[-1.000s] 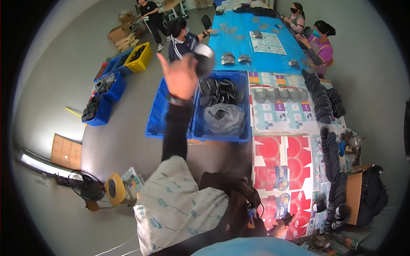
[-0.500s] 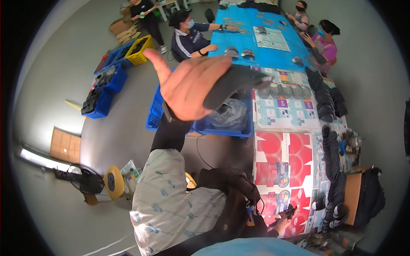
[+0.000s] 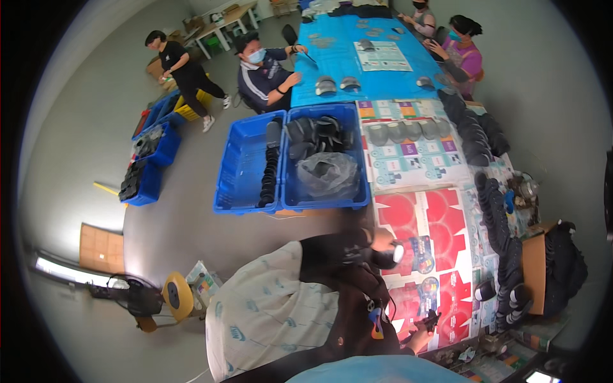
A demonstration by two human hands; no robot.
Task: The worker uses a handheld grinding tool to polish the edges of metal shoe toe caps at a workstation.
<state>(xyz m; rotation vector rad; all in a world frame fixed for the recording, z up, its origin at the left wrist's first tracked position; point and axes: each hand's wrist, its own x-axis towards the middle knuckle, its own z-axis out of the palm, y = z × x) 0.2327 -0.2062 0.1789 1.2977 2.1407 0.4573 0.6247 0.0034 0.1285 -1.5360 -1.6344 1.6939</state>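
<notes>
Black pad (image 3: 384,260) with a pale tip was in the person's left hand (image 3: 382,240), above the red printed sheet (image 3: 440,220) on the near part of the counter (image 3: 341,64), the fingers closed round its dark body. It looked light and rather soft there, with a stiffer, smoother tip that might slip, so the dark side seemed the better place to take hold; breakage seemed unlikely. The right hand (image 3: 419,339) was clamped on a dark tool (image 3: 430,320), too small and blurred for its kind to be told for certain. Counted, there were five grey shells (image 3: 412,131) in a row, four capped pieces (image 3: 325,86) at the counter's blue far end, two large blue crates (image 3: 237,172) side by side, one clear plastic bag (image 3: 329,175) in the right-hand one, one cardboard box (image 3: 532,274) and four other people (image 3: 265,80); the stacked dark pads (image 3: 501,239) along the right edge overlapped too much to number
</notes>
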